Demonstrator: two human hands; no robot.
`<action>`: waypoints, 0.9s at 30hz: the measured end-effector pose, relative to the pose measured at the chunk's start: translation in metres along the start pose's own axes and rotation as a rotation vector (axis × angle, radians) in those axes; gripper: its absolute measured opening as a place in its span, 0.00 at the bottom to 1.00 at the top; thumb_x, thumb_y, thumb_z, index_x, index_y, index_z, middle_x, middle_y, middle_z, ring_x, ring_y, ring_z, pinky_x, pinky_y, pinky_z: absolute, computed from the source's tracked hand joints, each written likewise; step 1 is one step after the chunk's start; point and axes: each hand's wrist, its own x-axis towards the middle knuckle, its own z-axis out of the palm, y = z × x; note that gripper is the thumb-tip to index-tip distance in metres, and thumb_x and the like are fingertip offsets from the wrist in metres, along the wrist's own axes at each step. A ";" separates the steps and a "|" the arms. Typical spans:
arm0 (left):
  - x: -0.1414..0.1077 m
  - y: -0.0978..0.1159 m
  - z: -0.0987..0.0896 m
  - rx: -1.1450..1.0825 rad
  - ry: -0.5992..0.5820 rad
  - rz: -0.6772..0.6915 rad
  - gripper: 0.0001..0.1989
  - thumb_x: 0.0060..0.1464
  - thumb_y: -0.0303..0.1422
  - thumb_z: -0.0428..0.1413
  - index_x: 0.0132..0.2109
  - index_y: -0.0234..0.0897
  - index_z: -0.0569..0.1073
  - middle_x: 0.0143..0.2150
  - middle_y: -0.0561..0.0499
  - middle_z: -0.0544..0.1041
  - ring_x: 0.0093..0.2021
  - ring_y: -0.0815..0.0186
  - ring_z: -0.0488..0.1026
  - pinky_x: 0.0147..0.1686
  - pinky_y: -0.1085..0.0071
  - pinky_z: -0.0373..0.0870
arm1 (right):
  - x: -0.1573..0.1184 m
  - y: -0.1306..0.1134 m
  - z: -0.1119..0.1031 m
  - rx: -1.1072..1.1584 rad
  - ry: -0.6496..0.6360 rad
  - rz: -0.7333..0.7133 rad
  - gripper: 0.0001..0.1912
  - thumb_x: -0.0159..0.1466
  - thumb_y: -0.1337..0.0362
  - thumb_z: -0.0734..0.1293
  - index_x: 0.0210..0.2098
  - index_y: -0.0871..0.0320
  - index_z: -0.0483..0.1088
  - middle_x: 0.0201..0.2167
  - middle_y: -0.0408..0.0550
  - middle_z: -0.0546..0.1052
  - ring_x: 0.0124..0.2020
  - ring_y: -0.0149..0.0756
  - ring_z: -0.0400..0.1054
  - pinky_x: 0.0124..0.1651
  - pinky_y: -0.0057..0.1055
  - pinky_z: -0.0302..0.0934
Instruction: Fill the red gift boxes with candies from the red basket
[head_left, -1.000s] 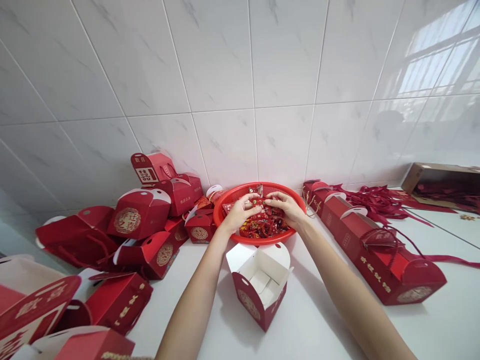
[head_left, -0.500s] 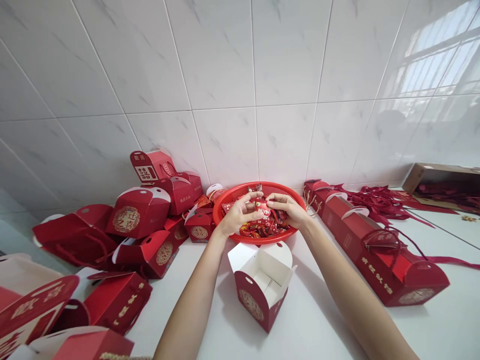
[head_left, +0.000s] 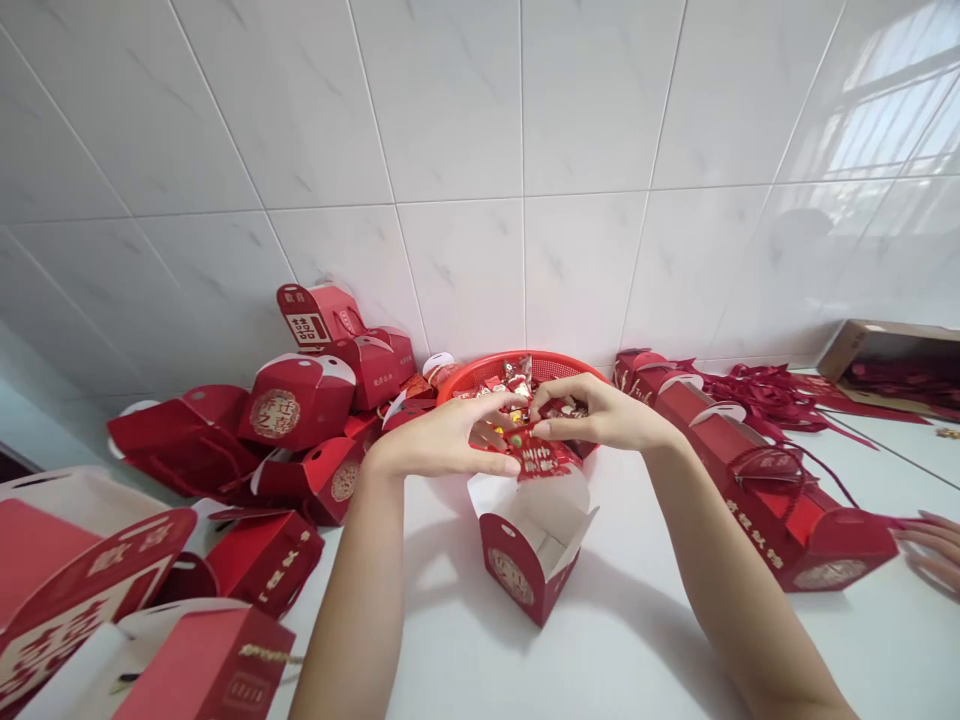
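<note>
A red candy packet (head_left: 538, 458) with white lettering hangs over the open mouth of a red gift box (head_left: 517, 580) with a white inside. My right hand (head_left: 600, 412) pinches the packet by its upper edge. Close beside it on the left, my left hand (head_left: 442, 438) has its fingers apart, the thumb near the packet's side; whether it touches is unclear. Just behind the gift box, partly hidden by both hands, stands a red plastic basket (head_left: 480, 368) holding several wrapped sweets (head_left: 516, 375).
Red gift boxes (head_left: 300, 400) are piled at the left. At the right, a row of closed boxes (head_left: 772, 500) runs toward the wall, with dark red ribbons (head_left: 772, 400) and a cardboard carton (head_left: 862, 350) behind. Another person's hand (head_left: 934, 545) is at the right edge.
Both my hands have come nearer from the basket, bringing the packet over the open gift box. My left hand has spread wider. Another person's hand has appeared at the right edge.
</note>
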 end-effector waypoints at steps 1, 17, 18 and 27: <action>-0.006 0.003 -0.002 0.071 0.003 -0.041 0.37 0.47 0.45 0.65 0.63 0.43 0.68 0.56 0.46 0.77 0.52 0.53 0.76 0.49 0.64 0.71 | -0.001 -0.004 0.002 -0.043 -0.035 -0.001 0.11 0.61 0.57 0.71 0.35 0.59 0.74 0.25 0.40 0.70 0.25 0.28 0.61 0.27 0.26 0.55; -0.017 0.012 0.005 0.364 -0.108 -0.329 0.25 0.42 0.48 0.62 0.46 0.40 0.76 0.40 0.50 0.79 0.39 0.58 0.76 0.32 0.71 0.66 | -0.007 -0.022 0.040 -0.542 -0.348 0.090 0.10 0.61 0.76 0.63 0.37 0.59 0.72 0.25 0.40 0.72 0.25 0.30 0.60 0.30 0.28 0.50; -0.018 0.012 0.005 0.362 -0.106 -0.336 0.24 0.42 0.48 0.62 0.45 0.40 0.76 0.40 0.50 0.79 0.39 0.58 0.76 0.32 0.71 0.66 | -0.008 -0.022 0.040 -0.548 -0.341 0.088 0.10 0.61 0.76 0.62 0.37 0.59 0.73 0.27 0.42 0.73 0.26 0.30 0.61 0.31 0.28 0.50; -0.018 0.014 0.008 0.384 -0.135 -0.345 0.24 0.42 0.49 0.62 0.44 0.42 0.77 0.41 0.50 0.79 0.39 0.57 0.76 0.33 0.70 0.67 | -0.009 -0.020 0.045 -0.523 -0.384 0.065 0.15 0.67 0.75 0.57 0.42 0.60 0.74 0.36 0.48 0.78 0.31 0.32 0.67 0.33 0.28 0.53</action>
